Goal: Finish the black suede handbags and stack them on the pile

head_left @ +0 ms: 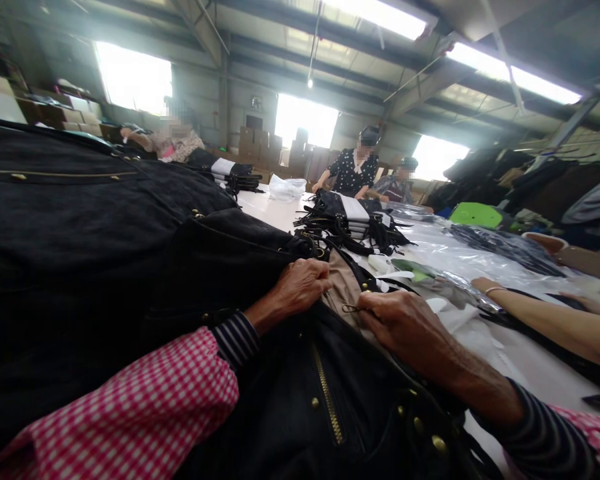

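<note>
The black bag [370,407] lies in the near foreground, its mouth parted to show a beige lining [341,277]. A brass-toothed zipper [327,393] slants down its side, round brass studs [439,443] dot the dark material, and a metal pull [350,308] sits at the opening.

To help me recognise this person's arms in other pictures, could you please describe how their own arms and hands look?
The left hand and right hand wear no gloves. The left sleeve is loose, in pink-and-white check; the right sleeve, only partly visible, matches. Snug dark cuffs with grey stripes show at both wrists.
</note>
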The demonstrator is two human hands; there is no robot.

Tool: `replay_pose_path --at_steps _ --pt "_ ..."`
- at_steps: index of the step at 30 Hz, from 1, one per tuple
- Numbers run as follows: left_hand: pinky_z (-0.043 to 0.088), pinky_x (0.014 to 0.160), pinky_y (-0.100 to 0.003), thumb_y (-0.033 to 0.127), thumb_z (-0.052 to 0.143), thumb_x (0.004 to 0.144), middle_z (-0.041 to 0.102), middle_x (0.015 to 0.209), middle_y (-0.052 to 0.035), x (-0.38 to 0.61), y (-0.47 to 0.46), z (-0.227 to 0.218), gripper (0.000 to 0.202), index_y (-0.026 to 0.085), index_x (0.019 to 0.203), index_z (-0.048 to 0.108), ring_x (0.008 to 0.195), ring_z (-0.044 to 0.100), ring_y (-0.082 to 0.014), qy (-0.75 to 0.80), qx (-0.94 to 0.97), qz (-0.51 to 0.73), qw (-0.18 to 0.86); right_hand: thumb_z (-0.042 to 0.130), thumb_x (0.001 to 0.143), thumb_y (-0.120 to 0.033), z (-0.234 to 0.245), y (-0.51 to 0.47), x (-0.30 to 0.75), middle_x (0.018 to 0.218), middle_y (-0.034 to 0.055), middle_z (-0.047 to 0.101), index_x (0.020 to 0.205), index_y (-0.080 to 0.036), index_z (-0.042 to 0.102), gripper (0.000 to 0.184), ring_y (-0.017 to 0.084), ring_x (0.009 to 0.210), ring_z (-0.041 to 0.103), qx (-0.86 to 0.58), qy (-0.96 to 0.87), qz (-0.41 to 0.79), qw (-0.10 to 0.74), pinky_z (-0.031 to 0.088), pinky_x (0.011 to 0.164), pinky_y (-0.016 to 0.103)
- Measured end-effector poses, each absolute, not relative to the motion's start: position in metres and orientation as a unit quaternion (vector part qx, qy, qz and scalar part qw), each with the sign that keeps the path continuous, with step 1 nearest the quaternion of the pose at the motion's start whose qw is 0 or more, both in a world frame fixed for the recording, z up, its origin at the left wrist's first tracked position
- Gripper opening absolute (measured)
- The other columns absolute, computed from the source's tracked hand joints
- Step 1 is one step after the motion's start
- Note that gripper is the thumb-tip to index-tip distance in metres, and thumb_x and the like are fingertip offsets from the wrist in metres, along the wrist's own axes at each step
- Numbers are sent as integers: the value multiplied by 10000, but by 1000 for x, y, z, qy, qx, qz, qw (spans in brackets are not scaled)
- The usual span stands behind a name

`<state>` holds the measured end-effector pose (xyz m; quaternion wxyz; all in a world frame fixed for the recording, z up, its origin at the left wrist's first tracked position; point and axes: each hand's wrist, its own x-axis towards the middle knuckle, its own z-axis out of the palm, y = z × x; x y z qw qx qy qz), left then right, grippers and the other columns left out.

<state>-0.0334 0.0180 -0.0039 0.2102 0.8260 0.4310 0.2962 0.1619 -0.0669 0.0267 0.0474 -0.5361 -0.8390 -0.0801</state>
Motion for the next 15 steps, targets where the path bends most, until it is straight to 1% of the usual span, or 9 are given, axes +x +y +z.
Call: replay_pose_path --at_steps 4,7,9,10,12,15 --pt "344 656 -243 265 587 870 609 746 22 -37 20 -6 170 181 732 641 739 549 -140 377 848 300 222 478 931 -160 27 -64 154 664 34 630 760 -182 586 203 154 635 582 -552 -828 -96 19 247 616 305" --pt "398 819 -266 305 557 915 652 867 -2 -41 22 -8 211 193 797 691 875 562 -169 354 878 263 185 480 938 -155 26 -63 149 704 49 675 796 -177 622 202 158 654 614 -563 -821 -94 12 255 611 304" --pt "392 922 -306 291 517 938 654 936 -13 -43 21 -8 225 215 859 714 940 551 -188 349 897 232 142 494 923 -142 25 -64 148 741 53 700 830 -175 640 176 165 681 643 -560 -823 -93 11 273 612 298" --pt "388 950 -323 278 504 941 651 959 -15 -44 20 -8 225 228 891 718 959 546 -195 348 903 221 121 503 913 -138 25 -65 148 760 56 711 852 -174 647 161 171 696 656 -558 -825 -96 11 284 611 295" --pt "395 953 -341 263 498 938 643 972 -18 -44 17 -7 215 245 919 711 971 547 -208 350 911 203 80 519 897 -150 25 -66 149 802 66 732 902 -173 659 142 188 723 680 -550 -829 -102 11 305 604 289" --pt "422 893 -339 205 496 922 639 996 -37 -41 12 -4 189 223 908 683 989 567 -224 363 916 169 31 527 886 -183 24 -64 151 857 90 751 949 -169 662 149 220 754 706 -539 -836 -107 13 342 591 286"
